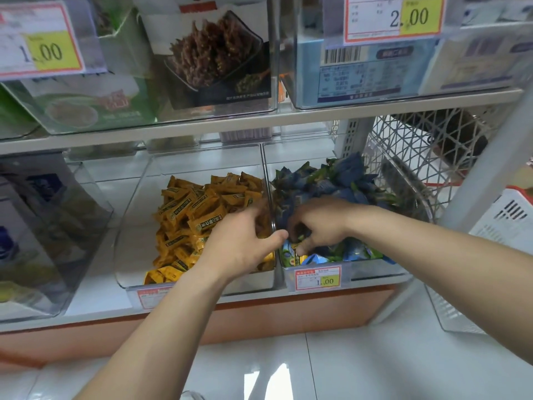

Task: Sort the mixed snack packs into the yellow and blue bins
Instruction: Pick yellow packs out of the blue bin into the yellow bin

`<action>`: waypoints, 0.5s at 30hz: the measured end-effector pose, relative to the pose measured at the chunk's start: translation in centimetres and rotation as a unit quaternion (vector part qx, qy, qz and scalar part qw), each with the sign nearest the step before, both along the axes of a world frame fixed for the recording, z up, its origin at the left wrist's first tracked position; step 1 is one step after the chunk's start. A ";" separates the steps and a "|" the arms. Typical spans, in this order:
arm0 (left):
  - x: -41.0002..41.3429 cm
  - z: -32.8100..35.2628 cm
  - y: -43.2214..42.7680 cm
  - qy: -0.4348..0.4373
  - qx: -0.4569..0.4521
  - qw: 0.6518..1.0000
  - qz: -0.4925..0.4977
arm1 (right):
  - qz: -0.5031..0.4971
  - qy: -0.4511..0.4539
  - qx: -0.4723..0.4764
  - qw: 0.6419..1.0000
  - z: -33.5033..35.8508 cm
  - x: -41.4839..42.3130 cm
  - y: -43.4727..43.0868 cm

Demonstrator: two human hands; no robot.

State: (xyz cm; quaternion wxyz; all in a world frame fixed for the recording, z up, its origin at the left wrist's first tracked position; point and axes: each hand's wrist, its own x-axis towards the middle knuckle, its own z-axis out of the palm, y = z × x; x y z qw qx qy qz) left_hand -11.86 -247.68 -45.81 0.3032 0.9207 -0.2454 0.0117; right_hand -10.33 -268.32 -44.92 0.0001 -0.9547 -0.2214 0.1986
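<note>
Lower shelf (95, 298) carrying two clear bins side by side.
- Left bin (134, 249): holding yellow packs (196, 209).
- Right bin (372, 269): holding blue packs (340, 180), with one stray yellow pack (297, 255) lying at front left corner.
- Left hand (242, 241): hovering over right side of yellow packs, thumb reaching to divider; fingers blurred, grip cannot be told.
- Right hand (320, 220): digging into blue packs, fingers curling round them, thumb just above stray yellow pack.
- Price tag (318, 278): sitting on right bin front.

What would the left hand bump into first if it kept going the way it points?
The left hand would probably meet the yellow snack packs first, though depth is unclear.
</note>
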 end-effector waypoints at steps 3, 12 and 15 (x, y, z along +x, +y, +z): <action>-0.1 0.0 0.1 0.007 -0.001 1.000 -0.004 | 0.002 0.028 -0.024 0.999 0.3 0.1 0.3; -0.1 -0.1 0.1 -0.050 -0.013 0.999 0.013 | -0.100 -0.036 0.181 0.978 2.4 -1.0 -0.9; -0.3 0.4 -0.3 -0.118 -0.031 0.992 0.033 | -0.146 -0.110 0.276 0.944 3.9 -1.4 -1.3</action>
